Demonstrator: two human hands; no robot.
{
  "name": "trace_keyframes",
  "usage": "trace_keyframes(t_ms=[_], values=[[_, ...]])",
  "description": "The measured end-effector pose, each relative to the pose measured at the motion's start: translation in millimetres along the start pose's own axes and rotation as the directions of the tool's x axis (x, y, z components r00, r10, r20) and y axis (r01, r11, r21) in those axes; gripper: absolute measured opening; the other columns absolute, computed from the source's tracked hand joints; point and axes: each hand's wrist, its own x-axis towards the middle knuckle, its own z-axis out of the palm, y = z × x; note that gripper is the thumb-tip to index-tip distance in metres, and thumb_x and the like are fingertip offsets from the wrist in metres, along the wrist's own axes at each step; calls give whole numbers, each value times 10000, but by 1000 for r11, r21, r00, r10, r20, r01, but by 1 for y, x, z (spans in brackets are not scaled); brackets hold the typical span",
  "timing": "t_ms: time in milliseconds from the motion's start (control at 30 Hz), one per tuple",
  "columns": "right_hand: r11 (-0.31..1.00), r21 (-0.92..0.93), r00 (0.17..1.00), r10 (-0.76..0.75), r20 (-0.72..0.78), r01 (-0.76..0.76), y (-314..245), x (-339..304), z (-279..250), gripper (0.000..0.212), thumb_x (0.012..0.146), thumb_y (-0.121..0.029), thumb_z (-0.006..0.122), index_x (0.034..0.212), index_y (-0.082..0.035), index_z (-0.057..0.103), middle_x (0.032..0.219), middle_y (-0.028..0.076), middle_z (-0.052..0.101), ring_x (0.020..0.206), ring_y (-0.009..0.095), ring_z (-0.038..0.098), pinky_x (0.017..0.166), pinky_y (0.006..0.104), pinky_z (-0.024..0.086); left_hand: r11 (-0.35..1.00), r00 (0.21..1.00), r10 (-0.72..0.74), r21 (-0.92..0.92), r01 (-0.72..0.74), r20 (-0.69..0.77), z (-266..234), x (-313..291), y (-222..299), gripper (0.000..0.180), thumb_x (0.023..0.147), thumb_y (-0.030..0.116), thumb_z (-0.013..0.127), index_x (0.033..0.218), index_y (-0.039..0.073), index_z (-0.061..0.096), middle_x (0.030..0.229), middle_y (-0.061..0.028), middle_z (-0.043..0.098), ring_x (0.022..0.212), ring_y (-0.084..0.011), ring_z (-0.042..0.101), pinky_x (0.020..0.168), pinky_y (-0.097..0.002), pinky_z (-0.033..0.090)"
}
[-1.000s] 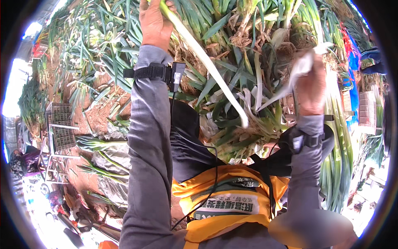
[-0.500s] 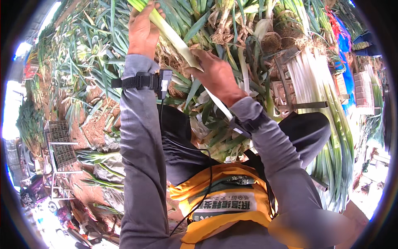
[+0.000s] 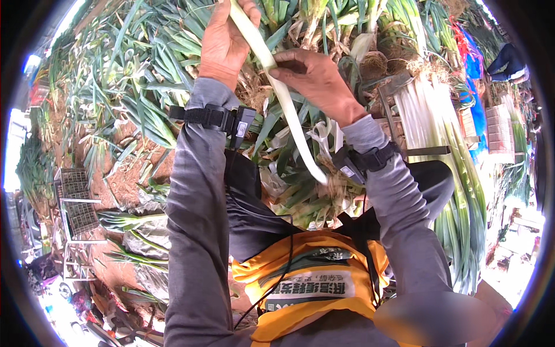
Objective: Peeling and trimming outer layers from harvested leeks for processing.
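A long green onion (image 3: 289,110) slants across the upper middle, its pale white stalk running down toward my lap. My left hand (image 3: 226,46) is wrapped round its upper part near the top edge of the picture. Lower on the stalk, my right hand (image 3: 315,78) pinches at its side between thumb and fingers. The stalk's root end (image 3: 321,176) hangs free above a litter of stripped leaves (image 3: 303,196). What lies above my left hand is cut off by the picture's edge.
Heaped untrimmed green onions (image 3: 173,52) spread ahead and left. At right, a bundle of cleaned green onions (image 3: 436,127) rests on a metal rack (image 3: 428,151). Wire crates (image 3: 78,199) stand at far left. A blue sheet (image 3: 475,87) lies beyond the bundle.
Both hands have moved right, the right one also up. The green onion has shifted with them; its root end now shows free of my right forearm, and less green is visible at its top.
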Motion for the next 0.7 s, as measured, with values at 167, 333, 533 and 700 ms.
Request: trace_keyframes(t_ms=[167,333,533,700], values=[[994,-100,999,-47,-25,45,2,-5,-4,252,831,-164,771,987,19,696,830,96,692,747,113,619,686,275,506,994,996,49,98,-41,-76,23,-7,-11,362,977,247,616,1242,17,527,1051,-109,623,925,-206,642,791,-323,615],[979,168,993,116,17,-117,2,-3,1,219,841,-167,774,938,8,686,808,58,671,729,90,599,631,250,481,997,998,-34,71,38,-59,26,-12,-1,367,973,251,621,1234,11,525,1016,-82,604,904,-197,641,787,-319,616],[986,165,999,33,33,-38,0,-6,1,213,862,-181,757,942,4,688,812,36,666,731,70,588,642,239,479,994,996,37,107,-29,-76,31,-12,4,335,958,272,644,1179,40,546,1012,-55,612,850,-166,637,742,-297,612],[996,-73,997,-58,42,61,-30,-18,6,177,878,-151,733,923,6,665,808,26,658,759,62,589,677,234,498,962,977,110,267,-59,-180,34,-16,5,264,959,240,651,1154,81,572,973,-26,626,816,-142,625,705,-278,588]])
